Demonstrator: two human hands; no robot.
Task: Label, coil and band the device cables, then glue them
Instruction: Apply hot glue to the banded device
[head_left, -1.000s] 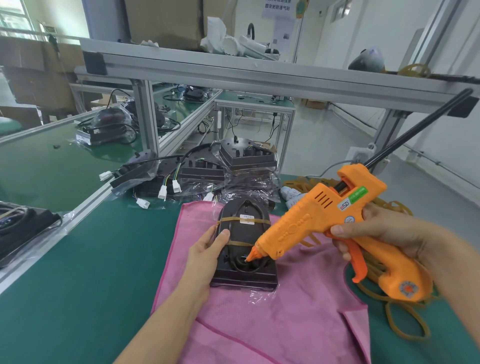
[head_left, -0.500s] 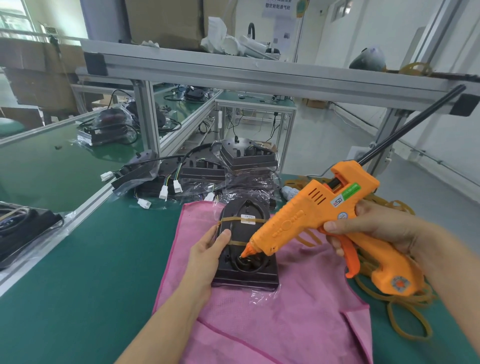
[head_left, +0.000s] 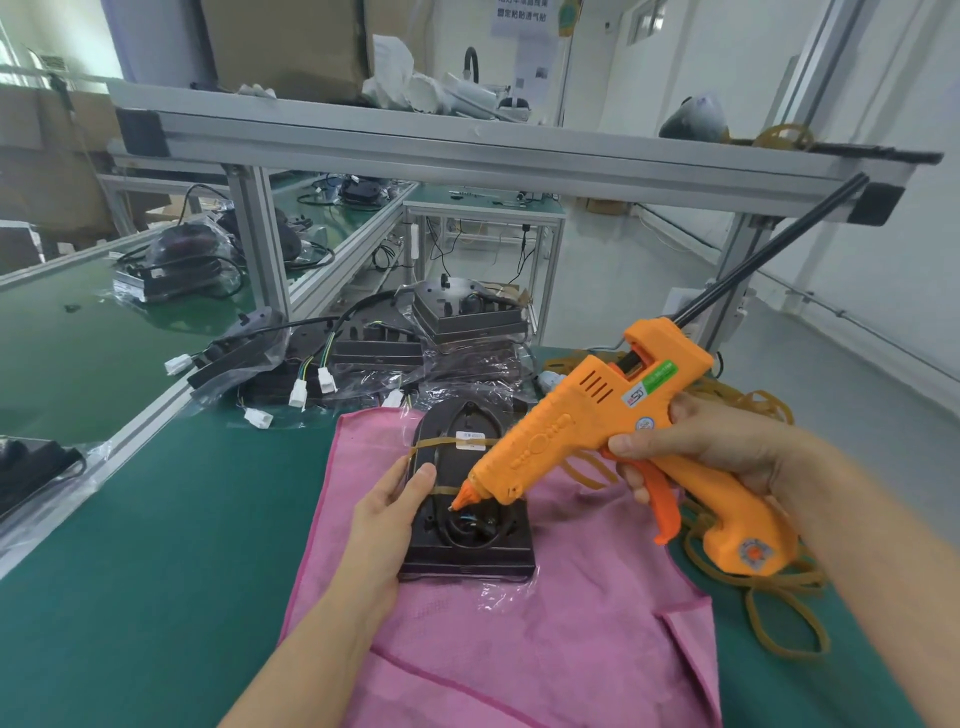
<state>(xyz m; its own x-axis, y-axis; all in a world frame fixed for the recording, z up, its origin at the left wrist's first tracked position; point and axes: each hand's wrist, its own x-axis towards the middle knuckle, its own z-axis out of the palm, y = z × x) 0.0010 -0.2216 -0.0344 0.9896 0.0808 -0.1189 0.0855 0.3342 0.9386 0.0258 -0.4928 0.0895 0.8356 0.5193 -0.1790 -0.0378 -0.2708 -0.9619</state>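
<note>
A black device (head_left: 470, 551) lies flat on a pink cloth (head_left: 545, 639), with two tan rubber bands and a small white label across its top. A coiled cable sits in its round recess. My left hand (head_left: 387, 506) grips the device's left edge, thumb on top. My right hand (head_left: 696, 452) holds an orange glue gun (head_left: 597, 441) by the handle, fingers at the trigger. The gun's nozzle tip touches the device just above the coiled cable. A black glue stick juts from the gun's back.
Several bagged black devices (head_left: 384, 353) with white connectors are piled behind the cloth. Loose rubber bands (head_left: 779, 613) lie on the green table at the right. An aluminium frame post (head_left: 260, 244) and shelf rail stand behind. More devices (head_left: 176, 265) lie on the left bench.
The glue gun has moved left and down, its nozzle shifting from the recess's right side toward its upper left. My left hand has kept its hold on the device.
</note>
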